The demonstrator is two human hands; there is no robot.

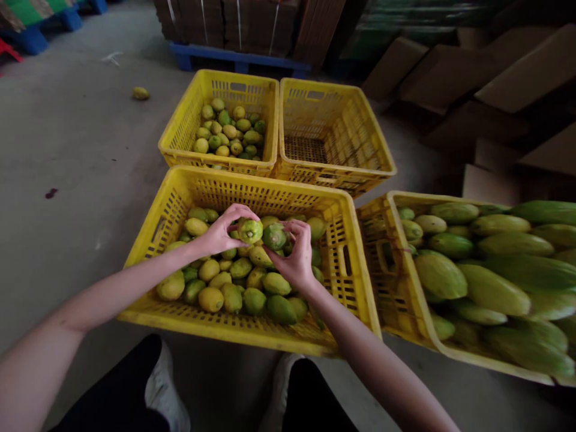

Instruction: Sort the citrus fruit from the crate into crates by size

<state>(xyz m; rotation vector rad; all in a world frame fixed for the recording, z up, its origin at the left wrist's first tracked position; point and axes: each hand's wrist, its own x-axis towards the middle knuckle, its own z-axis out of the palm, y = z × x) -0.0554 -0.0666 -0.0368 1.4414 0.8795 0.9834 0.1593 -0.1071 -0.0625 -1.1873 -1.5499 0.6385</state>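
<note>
My left hand [229,230] is closed around a yellow-green lemon [250,231], its end turned up toward me. Close beside it, my right hand [294,252] grips a darker green lemon [274,237]. Both fruits are held above a yellow plastic crate [252,337], which stands in front of my feet. Inside this crate lies a layer of loose lemons [231,297], some yellow and some green. My hands and forearms hide part of that layer.
Behind stand a yellow crate [180,129] partly filled with lemons and a bare-bottomed yellow crate [355,132]. At right, another crate [409,282] holds large green papayas [495,294]. One lemon [141,93] lies on the floor. Cardboard boxes [450,72] lean at back right.
</note>
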